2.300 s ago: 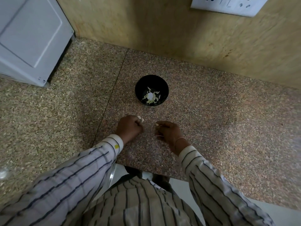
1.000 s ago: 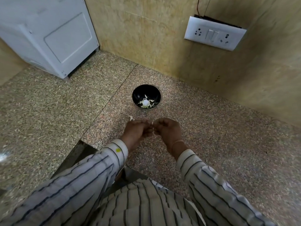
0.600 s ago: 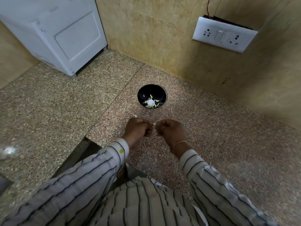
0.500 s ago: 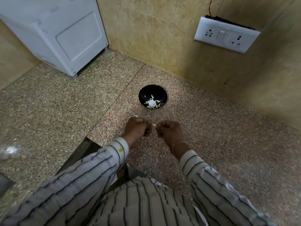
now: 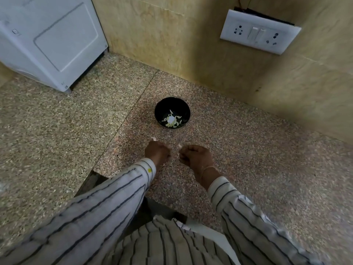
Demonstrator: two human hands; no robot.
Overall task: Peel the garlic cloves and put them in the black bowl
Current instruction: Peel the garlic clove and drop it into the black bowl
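The black bowl (image 5: 183,109) stands on the speckled counter near the back wall, with pale garlic cloves (image 5: 171,121) in its bottom. Nearer to me, my left hand (image 5: 156,152) has its fingers curled tight round a garlic clove that is almost wholly hidden. My right hand (image 5: 196,155) is a short gap to its right. It pinches a small pale garlic piece (image 5: 179,145) at its fingertips. Another pale scrap (image 5: 153,139) lies on the counter just beyond my left hand.
A white appliance (image 5: 49,41) stands at the back left on the counter (image 5: 57,140). A white switch and socket plate (image 5: 257,33) is on the right wall. The counter's front edge has a notch by my left sleeve (image 5: 89,180).
My hands were touching at the fingertips. They have pulled a little apart, and the pale piece stays with my right hand. The view has tilted up slightly.
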